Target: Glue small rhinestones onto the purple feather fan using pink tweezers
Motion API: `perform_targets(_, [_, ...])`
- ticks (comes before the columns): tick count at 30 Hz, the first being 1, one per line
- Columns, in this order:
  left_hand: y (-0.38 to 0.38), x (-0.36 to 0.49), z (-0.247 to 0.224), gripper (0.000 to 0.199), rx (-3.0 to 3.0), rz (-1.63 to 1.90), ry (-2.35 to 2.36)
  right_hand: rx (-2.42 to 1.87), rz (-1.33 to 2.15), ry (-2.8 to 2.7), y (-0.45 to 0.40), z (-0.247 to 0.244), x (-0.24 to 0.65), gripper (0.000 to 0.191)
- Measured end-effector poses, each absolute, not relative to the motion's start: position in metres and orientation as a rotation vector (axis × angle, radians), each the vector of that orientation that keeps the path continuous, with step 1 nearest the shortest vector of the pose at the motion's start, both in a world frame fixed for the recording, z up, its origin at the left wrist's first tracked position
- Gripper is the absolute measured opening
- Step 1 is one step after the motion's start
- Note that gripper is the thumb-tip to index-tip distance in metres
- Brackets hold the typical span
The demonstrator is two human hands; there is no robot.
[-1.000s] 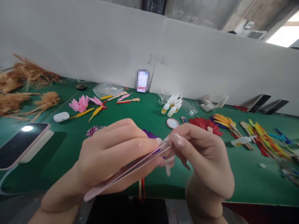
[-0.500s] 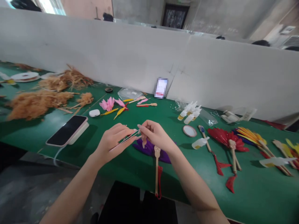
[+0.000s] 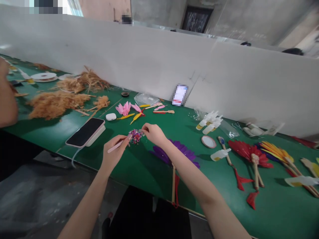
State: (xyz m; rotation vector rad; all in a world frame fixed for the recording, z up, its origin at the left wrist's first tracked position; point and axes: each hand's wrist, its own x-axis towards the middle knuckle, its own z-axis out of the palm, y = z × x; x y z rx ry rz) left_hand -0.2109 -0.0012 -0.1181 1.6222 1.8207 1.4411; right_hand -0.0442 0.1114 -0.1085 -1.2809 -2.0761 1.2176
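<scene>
My left hand [image 3: 115,150] is closed around pale pink tweezers [image 3: 115,146], whose front end reaches the left side of a small pile of multicoloured bits [image 3: 135,136]. At the pile's right edge is my right hand [image 3: 152,133], its fingertips pinched together; whatever is between them is too small to make out. Under and beside my right forearm lies a purple feather fan [image 3: 183,150] with a wooden handle [image 3: 173,184] and a red cord [image 3: 176,189].
Left are a dark-screened phone [image 3: 86,132], a white case [image 3: 111,117] and tan fibres [image 3: 57,103]. Pink feathers [image 3: 124,108] lie behind the pile. Right are glue bottles [image 3: 209,121], a round lid [image 3: 208,141] and a red fan [image 3: 245,152]. Another person's arm [image 3: 7,96] is far left.
Both hands have moved apart and away from the purple fan to the multicoloured pile, which now shows. The view has shifted left, and another person's arm has come into sight.
</scene>
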Motion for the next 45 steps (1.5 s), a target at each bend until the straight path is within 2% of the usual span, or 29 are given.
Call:
perform_targets(6, [-0.002, -0.214, -0.121, 0.026, 1.453, 1.335, 1.794, -1.312, 1.397, -1.950, 0.113, -0.111, -0.037, 0.029])
perform_targets(12, [0.000, -0.187, -0.105, 0.027, 1.627, 1.344, 1.657, -1.244, 1.602, -1.753, 0.095, -0.098, -0.012, 0.026])
perform_targets(16, [-0.005, -0.166, -0.089, 0.023, 1.820, 1.416, 1.481, -1.073, 1.686, -1.620, 0.071, -0.076, 0.014, 0.050])
perform_targets(19, [-0.009, -0.151, -0.077, 0.019, 1.974, 1.473, 1.330, -0.964, 1.713, -1.555, 0.050, -0.062, 0.032, 0.060])
perform_targets(23, [-0.013, -0.133, -0.063, 0.009, 2.142, 1.525, 1.162, -0.881, 1.728, -1.511, 0.027, -0.048, 0.051, 0.062])
perform_targets(32, [-0.022, -0.108, -0.043, 0.007, 2.413, 1.478, 0.928, -0.874, 1.652, -1.487, 0.000, -0.033, 0.080, 0.057])
perform_targets(37, [-0.024, -0.099, -0.047, 0.009, 2.535, 1.506, 0.839, -0.878, 1.671, -1.517, -0.005, -0.031, 0.094, 0.056])
perform_targets(42, [-0.027, -0.087, -0.052, 0.012, 2.483, 1.631, 0.716, -0.839, 1.685, -1.497, -0.014, -0.032, 0.106, 0.062])
perform_targets(45, [-0.030, -0.081, -0.053, 0.019, 2.352, 1.653, 0.711, -0.939, 1.550, -1.534, -0.024, -0.033, 0.117, 0.064])
